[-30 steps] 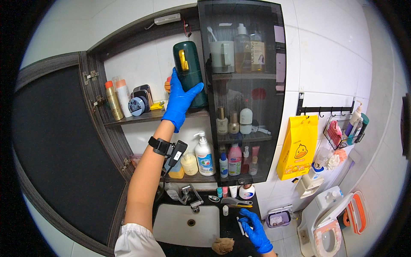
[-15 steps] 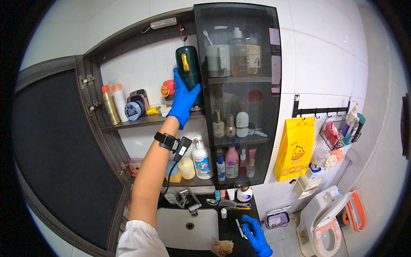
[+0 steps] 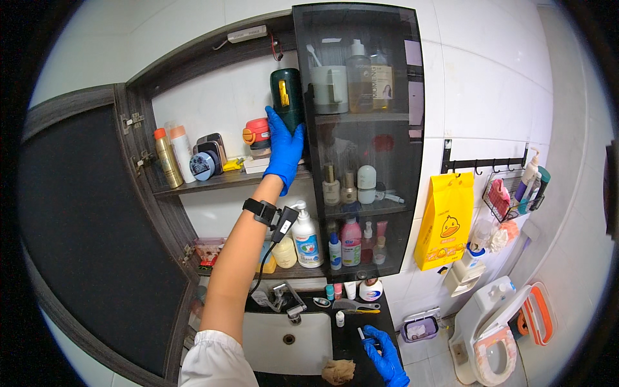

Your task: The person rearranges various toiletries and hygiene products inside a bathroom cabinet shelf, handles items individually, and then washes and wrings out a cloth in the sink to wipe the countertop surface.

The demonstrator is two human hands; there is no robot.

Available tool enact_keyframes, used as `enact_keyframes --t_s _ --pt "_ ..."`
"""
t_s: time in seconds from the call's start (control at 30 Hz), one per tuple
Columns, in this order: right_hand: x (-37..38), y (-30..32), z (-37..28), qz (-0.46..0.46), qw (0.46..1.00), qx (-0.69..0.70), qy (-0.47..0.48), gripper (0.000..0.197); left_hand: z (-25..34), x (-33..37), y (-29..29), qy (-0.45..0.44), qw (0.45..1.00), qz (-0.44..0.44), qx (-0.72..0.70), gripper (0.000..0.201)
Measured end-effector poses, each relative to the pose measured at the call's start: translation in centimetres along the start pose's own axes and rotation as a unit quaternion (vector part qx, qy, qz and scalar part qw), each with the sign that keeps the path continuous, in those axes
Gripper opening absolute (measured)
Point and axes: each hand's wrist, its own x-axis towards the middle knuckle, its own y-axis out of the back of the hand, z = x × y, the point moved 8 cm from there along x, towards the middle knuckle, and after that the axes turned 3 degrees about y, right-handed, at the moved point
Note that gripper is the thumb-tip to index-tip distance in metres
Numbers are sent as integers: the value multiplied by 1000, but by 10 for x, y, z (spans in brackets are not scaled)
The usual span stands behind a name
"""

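Observation:
On the cabinet's upper shelf stands a tall dark green tumbler (image 3: 284, 89) with a shiny gold handle-like part. My left hand (image 3: 285, 147), in a blue glove, wraps around its lower part, which the fingers partly hide. A red cup with an orange loop (image 3: 257, 132) sits just left of that hand. Low at the right, over the black counter, my right hand (image 3: 385, 362), also gloved in blue, has its fingers curled on a thin white stick (image 3: 361, 333). The stick's upper end shows; the rest is hidden by the hand.
An open cabinet door (image 3: 84, 226) stands at the left, and a dark glass door (image 3: 364, 142) covers bottles at the right. Below are a white sink (image 3: 267, 348), a faucet (image 3: 294, 312) and a brown cloth (image 3: 338, 371). A toilet (image 3: 480, 322) stands farther right.
My left hand and the green tumbler have shifted slightly right. My right hand now covers the lower part of the white stick. The view has moved a little.

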Motion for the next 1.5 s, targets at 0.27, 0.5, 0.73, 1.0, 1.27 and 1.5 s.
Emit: enact_keyframes --t_s 0.27,0.5,0.73,1.0,1.27,1.5 --pt "-4 -3 -27 -2 998 -42 47 39 -10 5 -3 11 1000 14 2 84" --pt "-8 2 -31 12 997 -60 41 35 -14 7 -11 3 1000 9 21 85" --pt "-10 1 -11 16 1000 -18 -18 38 -20 12 -17 -12 999 26 17 84" --pt "-11 -3 -7 -5 1000 -9 -11 38 -25 -6 -12 24 999 8 46 75" --pt "-7 -16 12 -21 997 66 -27 40 2 -58 0 81 984 -70 -145 69" --pt "-4 -31 0 -56 998 16 -17 41 -7 -15 111 -80 975 141 153 68"
